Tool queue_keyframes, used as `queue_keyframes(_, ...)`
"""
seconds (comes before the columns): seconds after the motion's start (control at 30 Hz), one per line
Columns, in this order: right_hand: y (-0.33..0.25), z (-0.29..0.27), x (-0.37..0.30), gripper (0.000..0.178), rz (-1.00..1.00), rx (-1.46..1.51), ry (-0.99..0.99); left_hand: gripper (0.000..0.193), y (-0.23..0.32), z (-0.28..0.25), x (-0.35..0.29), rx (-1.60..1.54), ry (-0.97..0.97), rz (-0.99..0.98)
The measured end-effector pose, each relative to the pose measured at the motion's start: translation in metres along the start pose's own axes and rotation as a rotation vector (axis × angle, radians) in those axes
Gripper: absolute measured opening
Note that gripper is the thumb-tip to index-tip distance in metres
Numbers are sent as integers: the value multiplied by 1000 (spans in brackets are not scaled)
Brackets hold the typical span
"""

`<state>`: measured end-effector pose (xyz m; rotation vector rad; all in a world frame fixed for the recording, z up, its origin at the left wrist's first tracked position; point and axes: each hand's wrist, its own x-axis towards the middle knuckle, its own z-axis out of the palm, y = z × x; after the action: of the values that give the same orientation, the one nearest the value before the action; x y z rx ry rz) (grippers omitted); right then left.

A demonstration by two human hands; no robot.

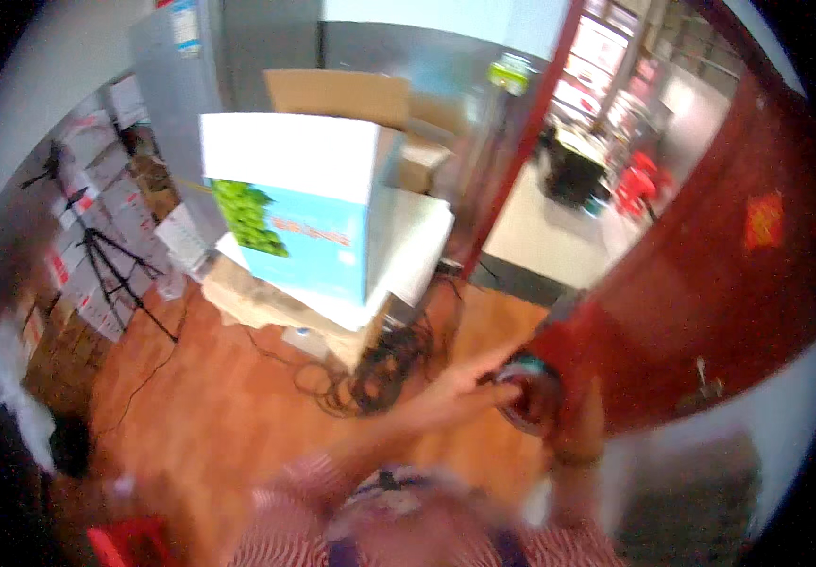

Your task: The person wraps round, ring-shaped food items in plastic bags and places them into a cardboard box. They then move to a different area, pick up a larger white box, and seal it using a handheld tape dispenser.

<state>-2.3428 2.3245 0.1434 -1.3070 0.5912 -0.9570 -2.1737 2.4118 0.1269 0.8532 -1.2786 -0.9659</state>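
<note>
In front of my body, a round, open-topped container (527,395) with a dark, partly teal rim and a reddish-brown inside is in my hands' reach. My left hand (484,380) is closed on its left side. Close against its right side is my right hand (580,425), raised and smeared by motion, so its grip does not show. What the container holds is too blurred to name. Just beyond both hands stands a dark red door (682,293), swung open.
A blue-and-white carton (332,236) stands on a cloth-covered low table (285,302). Black cables (375,378) lie coiled on the wooden floor (229,397). A tripod (110,260) and stacked boxes (110,217) line the left wall. Past the doorway is another room.
</note>
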Motion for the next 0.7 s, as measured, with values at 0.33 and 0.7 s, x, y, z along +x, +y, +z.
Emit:
queue_keyframes(0.33, -32, 37, 261, 41, -389, -106, -38, 31, 97, -243, -4, 1163, 915, 426)
queue_keyframes(0.7, -87, 276, 519, 43, -892, -759, -242, 18, 174, -386, 31, 1794, 529, 409)
